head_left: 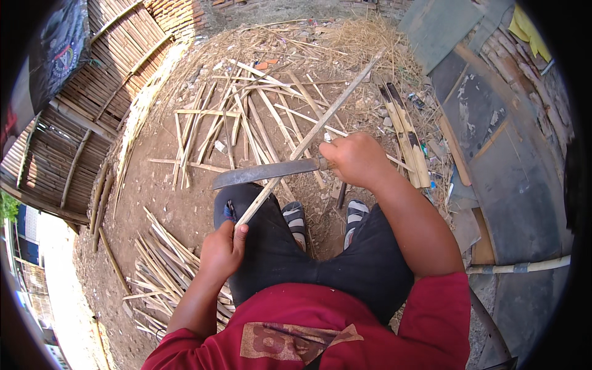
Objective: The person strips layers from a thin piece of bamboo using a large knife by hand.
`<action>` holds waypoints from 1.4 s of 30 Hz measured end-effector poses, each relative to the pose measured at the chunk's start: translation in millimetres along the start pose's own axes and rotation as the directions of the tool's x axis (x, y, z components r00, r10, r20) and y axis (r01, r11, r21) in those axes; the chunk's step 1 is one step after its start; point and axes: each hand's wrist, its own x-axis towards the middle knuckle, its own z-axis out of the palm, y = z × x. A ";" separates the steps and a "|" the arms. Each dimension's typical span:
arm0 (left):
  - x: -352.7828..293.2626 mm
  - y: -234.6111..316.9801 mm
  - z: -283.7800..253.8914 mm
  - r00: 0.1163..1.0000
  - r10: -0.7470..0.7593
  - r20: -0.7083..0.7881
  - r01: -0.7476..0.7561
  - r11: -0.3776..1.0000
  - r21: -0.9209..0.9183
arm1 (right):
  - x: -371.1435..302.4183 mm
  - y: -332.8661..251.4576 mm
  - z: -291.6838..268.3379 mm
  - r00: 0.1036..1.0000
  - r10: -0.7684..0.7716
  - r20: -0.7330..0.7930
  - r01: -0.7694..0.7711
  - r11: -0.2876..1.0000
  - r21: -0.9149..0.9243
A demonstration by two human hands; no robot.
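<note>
My left hand [223,251] is closed round the near end of a long bamboo strip [317,128], which slants up and away to the right. In my right hand [354,159] is the handle of a machete [265,172] with a broad, dark, slightly curved blade. The blade points left and crosses the strip a little beyond my left hand, above my left knee. Whether its edge bites into the strip I cannot tell. The fingers of my right hand are wrapped round the handle and partly hidden.
Many split bamboo strips [246,117] lie criss-crossed on the dirt ahead. Another pile of strips [163,265] is at my left side. Bamboo slat panels [117,68] stand at the far left. Dark boards [493,123] lean on the right, near two wider bamboo pieces [404,132].
</note>
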 end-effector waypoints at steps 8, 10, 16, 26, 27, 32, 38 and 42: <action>-13.0 -16.6 12.8 0.999 -0.047 0.022 0.047 0.998 -0.032 | -0.7 5.5 -3.4 0.977 0.147 0.156 -0.140 0.989 -0.055; -24.7 -27.1 13.0 0.998 -0.056 0.022 0.057 0.998 -0.025 | -1.7 -6.9 6.1 0.988 0.042 0.150 -0.041 0.999 -0.008; -52.1 -57.6 20.5 0.991 -0.131 0.035 0.130 0.991 0.036 | 8.8 31.8 20.4 0.942 0.311 0.129 -0.310 0.950 -0.027; -52.8 -69.0 34.3 0.990 -0.139 -0.003 0.137 0.973 0.187 | 16.1 17.9 40.6 0.969 0.093 0.230 -0.122 0.986 0.114; -54.4 -68.2 33.9 0.989 -0.145 -0.003 0.143 0.969 0.200 | 13.1 14.1 42.2 0.969 0.100 0.228 -0.122 0.989 0.085; -62.7 -74.9 28.5 0.994 -0.108 -0.022 0.111 0.977 0.183 | 15.9 -37.4 35.6 0.950 -0.145 0.276 0.168 0.984 -0.061; -61.6 -73.0 27.5 0.992 -0.123 -0.023 0.125 0.970 0.207 | 4.8 37.2 38.0 0.949 0.310 0.064 -0.308 0.951 -0.038; -70.3 -76.4 26.9 0.993 -0.112 -0.035 0.116 0.981 0.155 | 6.2 -6.8 23.4 0.989 0.141 0.049 -0.141 0.990 0.001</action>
